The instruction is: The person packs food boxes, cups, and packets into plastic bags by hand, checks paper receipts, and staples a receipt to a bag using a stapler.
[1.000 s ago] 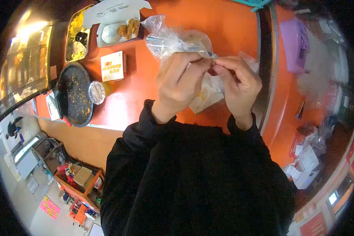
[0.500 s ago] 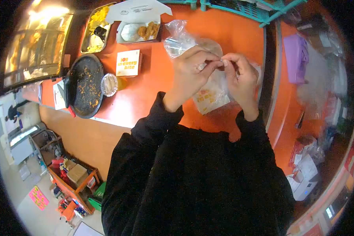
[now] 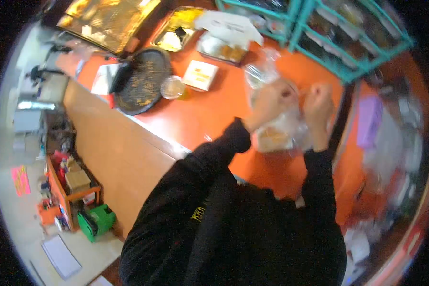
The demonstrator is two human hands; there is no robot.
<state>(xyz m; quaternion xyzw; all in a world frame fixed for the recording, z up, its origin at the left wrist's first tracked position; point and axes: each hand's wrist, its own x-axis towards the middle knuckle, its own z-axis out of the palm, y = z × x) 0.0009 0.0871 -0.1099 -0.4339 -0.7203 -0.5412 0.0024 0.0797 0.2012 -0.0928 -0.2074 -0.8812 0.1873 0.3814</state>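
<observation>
We extend both arms in black sleeves over the counter [image 3: 190,112], our wrists bare beyond the cuffs. Our left hand [image 3: 271,105], its forearm slanting in, curls its fingers; our right hand [image 3: 318,112], nearer the counter's right edge, is raised with fingers bent. The hands stand side by side, slightly apart, their fingertips blurred, their exact grip unclear.

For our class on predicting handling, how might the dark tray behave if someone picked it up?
The dark tray would probably stay stiff: its broad, flat shape shows no bend. Tilting it may send the orange crumbs sliding, as they look loosely scattered.
</observation>
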